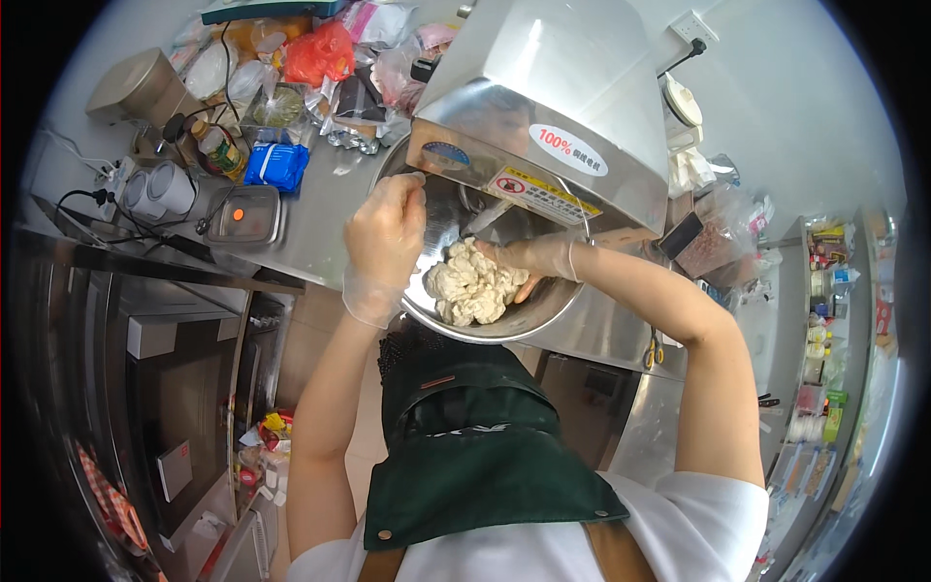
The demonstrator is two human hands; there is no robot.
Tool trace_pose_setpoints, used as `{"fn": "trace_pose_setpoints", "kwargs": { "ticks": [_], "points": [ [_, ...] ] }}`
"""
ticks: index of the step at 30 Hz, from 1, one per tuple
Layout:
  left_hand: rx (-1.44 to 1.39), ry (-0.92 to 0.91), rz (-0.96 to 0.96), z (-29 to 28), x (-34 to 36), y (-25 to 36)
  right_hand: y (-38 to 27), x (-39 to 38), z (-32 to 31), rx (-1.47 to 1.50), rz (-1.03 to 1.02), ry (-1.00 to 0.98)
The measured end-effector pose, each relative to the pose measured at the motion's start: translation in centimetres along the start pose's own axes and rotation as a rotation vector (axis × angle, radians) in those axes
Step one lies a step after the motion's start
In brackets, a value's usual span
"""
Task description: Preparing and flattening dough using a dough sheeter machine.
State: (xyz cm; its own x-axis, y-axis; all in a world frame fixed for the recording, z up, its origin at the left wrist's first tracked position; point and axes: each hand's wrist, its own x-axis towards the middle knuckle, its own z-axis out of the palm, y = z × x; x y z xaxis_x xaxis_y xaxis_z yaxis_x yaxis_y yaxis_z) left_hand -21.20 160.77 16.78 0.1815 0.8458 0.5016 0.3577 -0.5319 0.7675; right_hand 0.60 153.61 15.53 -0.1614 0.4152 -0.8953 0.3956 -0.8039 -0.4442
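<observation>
A stainless mixing bowl (524, 325) sits under a steel mixer (548, 68), holding a lumpy pale mass of dough (470, 286) beside the mixer's metal attachment (490, 215). My left hand (386, 228), in a clear glove, is raised at the bowl's left side, fingers curled near the mixer head's lower edge; what they hold, if anything, is hidden. My right hand (519, 260), also gloved, reaches into the bowl from the right, fingers wrapped round the back and right side of the dough, partly hidden by it.
The steel counter (320, 242) carries a blue pack (276, 165), a lidded container (242, 213), cups, a bottle and several bags at left. Yellow scissors (655, 354), bags and a white appliance (682, 112) are at right. Crowded shelves (815, 339) stand further right.
</observation>
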Motion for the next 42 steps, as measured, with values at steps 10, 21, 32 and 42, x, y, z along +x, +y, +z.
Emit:
{"fn": "trace_pose_setpoints", "kwargs": {
  "ticks": [10,21,32,42],
  "points": [
    [-0.074,0.018,-0.045,0.0,-0.2,0.5,-3.0,5.0,7.6,-1.02,-0.406,0.582],
    [-0.636,-0.003,-0.313,-1.2,-0.2,-0.3,-7.3,5.6,5.5,-1.294,-0.83,0.339],
    [-0.501,0.153,-0.416,-9.5,-5.9,-0.3,2.2,0.6,1.7,-1.351,-1.157,0.057],
    [-0.561,0.262,-0.449,-7.4,-6.8,1.2,-1.6,5.4,5.5,-1.409,-0.981,0.458]
  ]
}}
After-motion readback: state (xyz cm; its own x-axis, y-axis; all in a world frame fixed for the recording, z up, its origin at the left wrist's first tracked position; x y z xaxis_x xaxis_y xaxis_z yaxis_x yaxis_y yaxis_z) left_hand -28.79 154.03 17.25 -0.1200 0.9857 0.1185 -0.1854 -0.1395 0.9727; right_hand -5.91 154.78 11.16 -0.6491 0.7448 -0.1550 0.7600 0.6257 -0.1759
